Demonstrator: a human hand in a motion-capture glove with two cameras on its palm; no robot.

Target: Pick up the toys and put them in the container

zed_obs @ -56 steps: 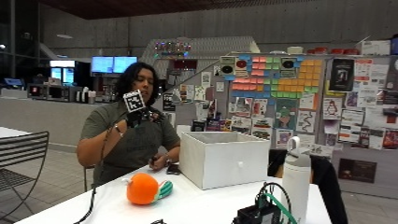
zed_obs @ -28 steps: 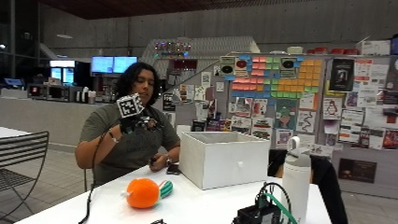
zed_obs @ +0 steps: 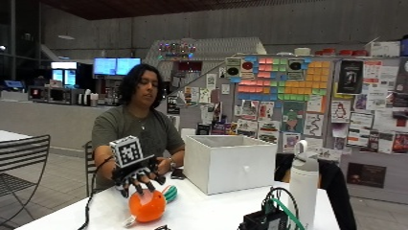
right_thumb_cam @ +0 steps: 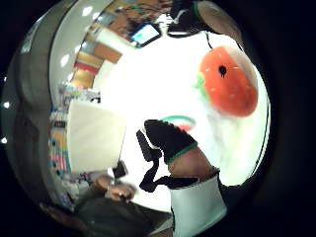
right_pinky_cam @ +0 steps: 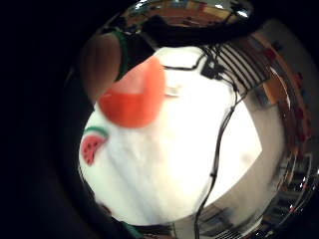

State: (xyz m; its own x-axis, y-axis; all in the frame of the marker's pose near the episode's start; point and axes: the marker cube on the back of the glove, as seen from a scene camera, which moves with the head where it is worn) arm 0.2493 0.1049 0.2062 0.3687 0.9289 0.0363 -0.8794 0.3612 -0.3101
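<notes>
The orange toy (zed_obs: 147, 206) sits on the table (zed_obs: 210, 213), left of the white container (zed_obs: 229, 163); I have my right hand (zed_obs: 136, 175) above it, fingers spread, ready to grasp.

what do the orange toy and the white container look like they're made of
The orange toy looks like soft plush: rounded, matte, with a dark dot eye in the thumb side palm view. The white container looks like a rigid box with flat matte walls, perhaps cardboard or plastic; the views leave that open.

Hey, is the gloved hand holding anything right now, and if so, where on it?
Nothing yet. The gloved right hand hovers over the orange toy, fingers spread and pointing down, not closed on it.
</notes>
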